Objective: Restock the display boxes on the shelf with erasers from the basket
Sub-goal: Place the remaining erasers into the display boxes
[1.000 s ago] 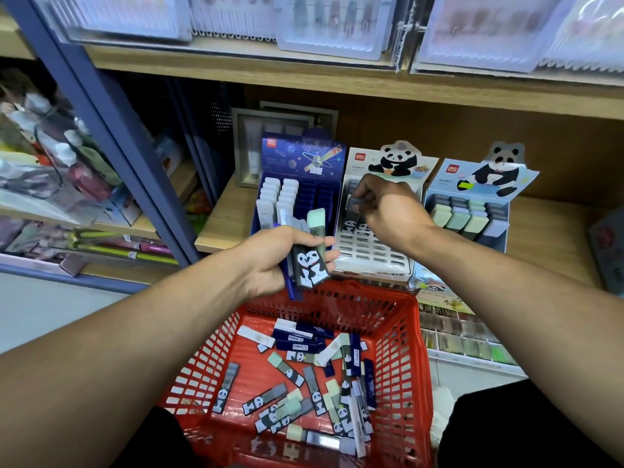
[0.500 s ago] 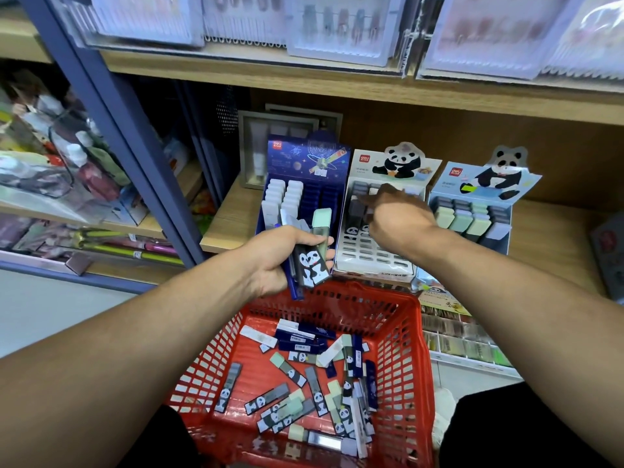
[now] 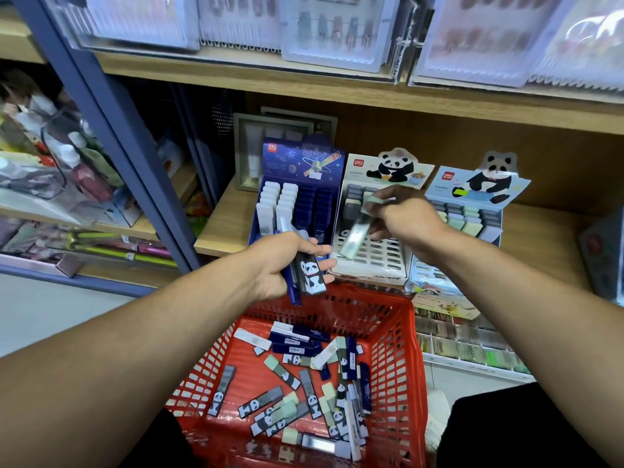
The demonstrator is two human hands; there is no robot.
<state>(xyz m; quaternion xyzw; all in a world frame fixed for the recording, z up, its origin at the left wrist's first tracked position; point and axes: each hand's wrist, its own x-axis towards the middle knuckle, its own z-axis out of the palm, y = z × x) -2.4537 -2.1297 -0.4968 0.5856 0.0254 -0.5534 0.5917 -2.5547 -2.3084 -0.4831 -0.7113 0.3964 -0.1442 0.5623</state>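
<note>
**Erasers in both hands above the red basket**

The person is standing over a red basket (image 3: 401,336) that is filling the lower centre of the frame, with loose erasers (image 3: 304,383) lying scattered across its floor — some navy, some grey with panda sleeves, some pale green.

Left of centre, the left hand (image 3: 287,261) is gripping a small bundle of erasers (image 3: 309,273), fingers curled around it; the front one is showing a panda print and a navy one is sticking out below the palm. The bundle is hovering just above the basket's far rim.

Right of centre, the right hand (image 3: 405,217) is reaching over the white display box (image 3: 371,258) in the middle of the shelf (image 3: 229,224). It is pinching a pale green eraser (image 3: 354,236), which is blurred and tilting down over the box's empty white slots. A second pale piece seems to be sitting at the fingertips, but the blur is making that hard to tell.

Three display boxes are standing side by side on the wooden shelf — a navy display box (image 3: 304,173) on the left, with white and navy erasers upright in its rows, the white panda-topped one in the middle holding a few grey erasers at its back, and a light blue display box (image 3: 472,217) on the right with grey and green erasers inside.
</note>
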